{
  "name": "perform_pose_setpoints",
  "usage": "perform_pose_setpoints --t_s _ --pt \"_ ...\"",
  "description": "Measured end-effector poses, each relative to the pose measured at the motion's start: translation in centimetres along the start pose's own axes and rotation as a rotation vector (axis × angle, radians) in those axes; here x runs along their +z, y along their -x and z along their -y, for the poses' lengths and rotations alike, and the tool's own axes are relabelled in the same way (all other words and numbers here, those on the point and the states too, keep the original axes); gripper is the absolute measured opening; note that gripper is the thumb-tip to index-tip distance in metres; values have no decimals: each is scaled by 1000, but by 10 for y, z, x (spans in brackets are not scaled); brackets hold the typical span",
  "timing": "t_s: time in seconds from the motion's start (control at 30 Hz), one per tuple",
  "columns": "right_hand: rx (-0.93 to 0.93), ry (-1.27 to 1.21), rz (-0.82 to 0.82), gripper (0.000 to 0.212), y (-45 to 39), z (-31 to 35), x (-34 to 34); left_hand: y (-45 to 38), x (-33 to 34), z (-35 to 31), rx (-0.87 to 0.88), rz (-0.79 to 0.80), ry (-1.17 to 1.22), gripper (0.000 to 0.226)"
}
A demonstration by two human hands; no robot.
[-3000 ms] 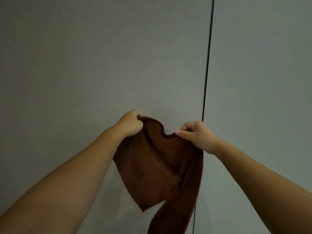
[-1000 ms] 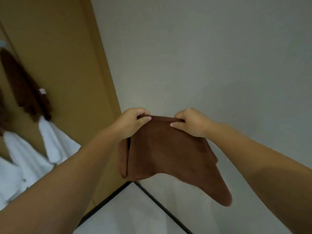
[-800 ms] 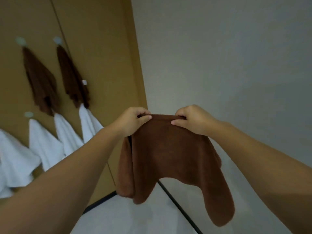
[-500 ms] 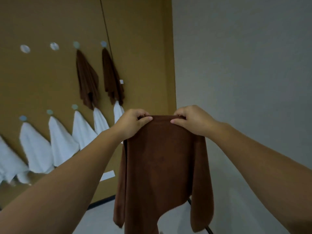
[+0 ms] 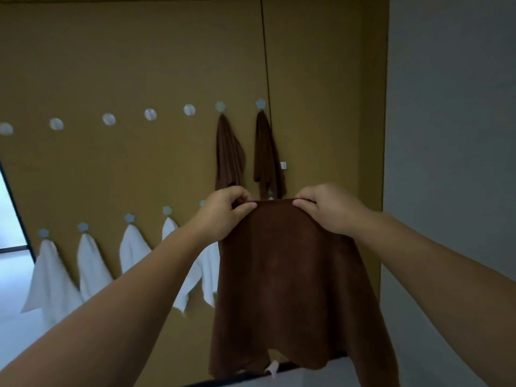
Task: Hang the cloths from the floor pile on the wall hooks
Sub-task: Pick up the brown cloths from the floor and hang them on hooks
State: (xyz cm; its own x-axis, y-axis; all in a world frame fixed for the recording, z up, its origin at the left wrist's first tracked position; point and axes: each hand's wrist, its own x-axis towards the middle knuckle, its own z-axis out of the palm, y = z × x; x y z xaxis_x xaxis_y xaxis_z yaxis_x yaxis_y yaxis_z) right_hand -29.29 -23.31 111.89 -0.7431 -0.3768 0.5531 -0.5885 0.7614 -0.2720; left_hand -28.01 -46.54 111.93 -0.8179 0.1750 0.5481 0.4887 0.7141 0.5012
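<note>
I hold a brown cloth (image 5: 290, 275) up by its top edge in front of me; it hangs down flat. My left hand (image 5: 224, 213) pinches the left part of that edge and my right hand (image 5: 326, 209) pinches the right part. Behind it stands a mustard-yellow wall panel (image 5: 139, 65) with two rows of round pale hooks. In the upper row, two brown cloths (image 5: 229, 157) hang from the rightmost hooks, and several hooks to their left, such as one bare hook (image 5: 189, 109), carry nothing. Several white cloths (image 5: 131, 247) hang from the lower row. The floor pile is out of view.
A grey wall (image 5: 452, 135) meets the yellow panel on the right. A dark vertical seam (image 5: 265, 51) runs down the panel above the rightmost hook. At the far left a bright opening with a dark frame (image 5: 16, 208) borders the panel.
My view has swung left from the grey wall to face the hook panel. The brown cloth, held by both hands throughout, now hangs straight down in front of the hooks.
</note>
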Motion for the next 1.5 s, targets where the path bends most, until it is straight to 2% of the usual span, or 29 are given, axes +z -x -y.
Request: perform_pose_setpoints --t_s 0.2,0.4,0.53,0.73,0.9,1.03,1.17,1.3,1.5 --pt "-60 -54 -46 24 -93 41 40 -41 -63 64 -24 -16 -26 11" --pt "-155 -30 -109 24 -190 59 80 -90 -102 132 -85 -132 -36 17" --pt "-214 3 -159 24 -252 55 112 -127 -117 170 -98 -192 -67 17" --pt "-264 -145 -193 21 -354 35 159 -193 -129 214 -121 -288 -151 15" --pt "-315 -200 -166 20 -428 17 180 -251 -135 249 -115 -380 -215 12" --pt "-344 -221 -155 19 -474 5 192 -292 -137 282 -116 -375 -223 12" --pt "-316 -206 -204 19 -520 -4 208 -341 -145 323 -82 -367 -190 12" --pt "-249 -158 -348 30 -567 -4 221 -388 -154 356 7 -400 -162 13" --pt "-139 -48 -508 32 -635 4 228 -457 -179 394 158 -450 -164 11"
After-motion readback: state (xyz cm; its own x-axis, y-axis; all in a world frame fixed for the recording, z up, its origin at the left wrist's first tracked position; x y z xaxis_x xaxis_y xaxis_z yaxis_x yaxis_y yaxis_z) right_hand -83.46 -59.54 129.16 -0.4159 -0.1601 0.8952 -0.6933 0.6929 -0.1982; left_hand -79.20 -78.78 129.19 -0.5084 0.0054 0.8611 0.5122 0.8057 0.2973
